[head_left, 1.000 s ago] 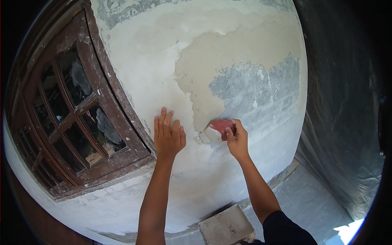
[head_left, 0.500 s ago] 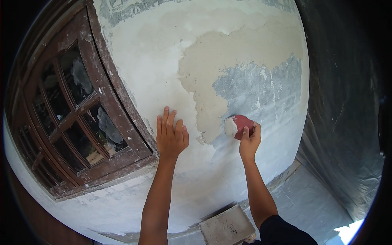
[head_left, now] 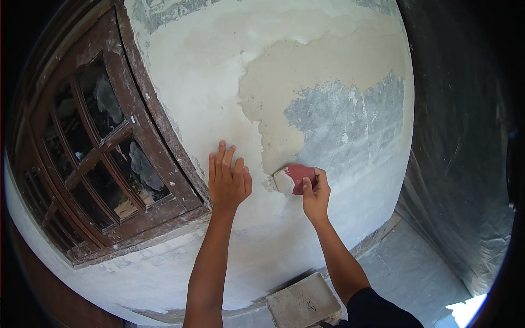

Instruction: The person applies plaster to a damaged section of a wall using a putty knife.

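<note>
My right hand point(head_left: 317, 195) grips a red scraper point(head_left: 299, 176), thumb on its near face. White filler paste coats the scraper's left edge, which lies against the wall point(head_left: 246, 257) at the lower tip of a damp beige patch of filler point(head_left: 284, 76). Above and right of the scraper, a bare grey-blue patch point(head_left: 355, 117) shows through, its borders ragged. My left hand point(head_left: 229, 180) rests on the whitish wall beside the window frame, fingers stretched and spread, holding nothing.
A brown wooden window point(head_left: 101, 145) with paint-spotted frame and several panes fills the left side. Dark plastic sheeting point(head_left: 465, 147) hangs at the right. Below, a shallow rectangular tray point(head_left: 303, 300) smeared with filler stands by the wall's foot on grey tiled floor point(head_left: 394, 268).
My right hand and the scraper have moved left and slightly down along the wall, from the grey patch to the beige filler's lower edge. My left hand has hardly moved.
</note>
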`<state>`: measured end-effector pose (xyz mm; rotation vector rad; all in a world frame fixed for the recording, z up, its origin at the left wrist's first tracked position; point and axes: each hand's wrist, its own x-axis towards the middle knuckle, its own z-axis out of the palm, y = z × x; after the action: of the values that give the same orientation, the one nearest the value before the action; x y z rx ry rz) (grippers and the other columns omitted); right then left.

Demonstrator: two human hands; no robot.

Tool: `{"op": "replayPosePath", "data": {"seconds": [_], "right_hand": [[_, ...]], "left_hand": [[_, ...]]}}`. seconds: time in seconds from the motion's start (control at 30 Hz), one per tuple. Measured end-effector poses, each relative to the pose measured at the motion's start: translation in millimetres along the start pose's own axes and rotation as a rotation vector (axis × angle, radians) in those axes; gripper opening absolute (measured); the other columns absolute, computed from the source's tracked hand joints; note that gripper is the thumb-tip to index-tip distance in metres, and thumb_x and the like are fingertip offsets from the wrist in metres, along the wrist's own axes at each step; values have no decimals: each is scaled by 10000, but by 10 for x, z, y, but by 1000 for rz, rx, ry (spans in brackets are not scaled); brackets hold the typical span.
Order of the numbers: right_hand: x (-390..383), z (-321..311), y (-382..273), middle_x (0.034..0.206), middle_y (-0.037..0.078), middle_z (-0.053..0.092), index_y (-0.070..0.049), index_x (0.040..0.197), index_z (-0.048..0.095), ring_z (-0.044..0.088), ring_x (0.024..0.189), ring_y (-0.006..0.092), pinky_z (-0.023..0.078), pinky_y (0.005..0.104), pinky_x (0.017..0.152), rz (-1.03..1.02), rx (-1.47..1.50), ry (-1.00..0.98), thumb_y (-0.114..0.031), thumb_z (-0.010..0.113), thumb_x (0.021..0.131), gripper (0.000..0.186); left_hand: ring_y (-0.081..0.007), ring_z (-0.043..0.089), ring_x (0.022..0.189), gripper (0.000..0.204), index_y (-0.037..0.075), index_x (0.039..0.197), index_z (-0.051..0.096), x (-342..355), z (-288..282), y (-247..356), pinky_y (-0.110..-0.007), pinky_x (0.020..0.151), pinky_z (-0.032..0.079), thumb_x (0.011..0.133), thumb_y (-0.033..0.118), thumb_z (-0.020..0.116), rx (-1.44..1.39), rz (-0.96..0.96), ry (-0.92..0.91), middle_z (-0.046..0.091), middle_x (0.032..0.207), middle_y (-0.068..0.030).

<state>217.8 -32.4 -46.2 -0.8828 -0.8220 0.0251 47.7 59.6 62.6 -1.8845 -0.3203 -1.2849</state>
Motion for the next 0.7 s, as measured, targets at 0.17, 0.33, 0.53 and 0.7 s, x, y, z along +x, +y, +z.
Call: {"op": "replayPosePath", "data": {"seconds": [0.17,0.33,0.53,0.7], "right_hand": [[87,-248,206,953,118,624,39,1142,520,601,860,171,468,278,817,50,-24,313,9,527,913,231],[-15,-44,151,969,109,621,38,1149,517,585,877,153,464,278,827,-4,107,105,13,528,912,238],[6,-159,196,1000,111,619,43,1157,525,587,896,165,462,285,841,43,77,379,17,513,921,237],[96,-1,60,964,120,625,51,1159,531,596,881,170,471,289,825,-7,-55,135,14,523,915,247]], "left_hand": [[-407,447,1293,242,63,1109,467,5,-4,-14,-577,1074,302,874,113,505,13,2,9,495,1278,-176],[-409,447,1292,246,62,1116,460,2,4,-6,-580,1072,302,879,115,500,3,8,-8,493,1278,-177],[-413,446,1291,237,61,1108,458,-30,-12,21,-584,1068,304,880,115,499,3,-5,-17,498,1268,-181],[-406,446,1295,237,64,1110,462,5,-10,5,-580,1071,304,882,119,501,6,2,4,498,1274,-181]]}}
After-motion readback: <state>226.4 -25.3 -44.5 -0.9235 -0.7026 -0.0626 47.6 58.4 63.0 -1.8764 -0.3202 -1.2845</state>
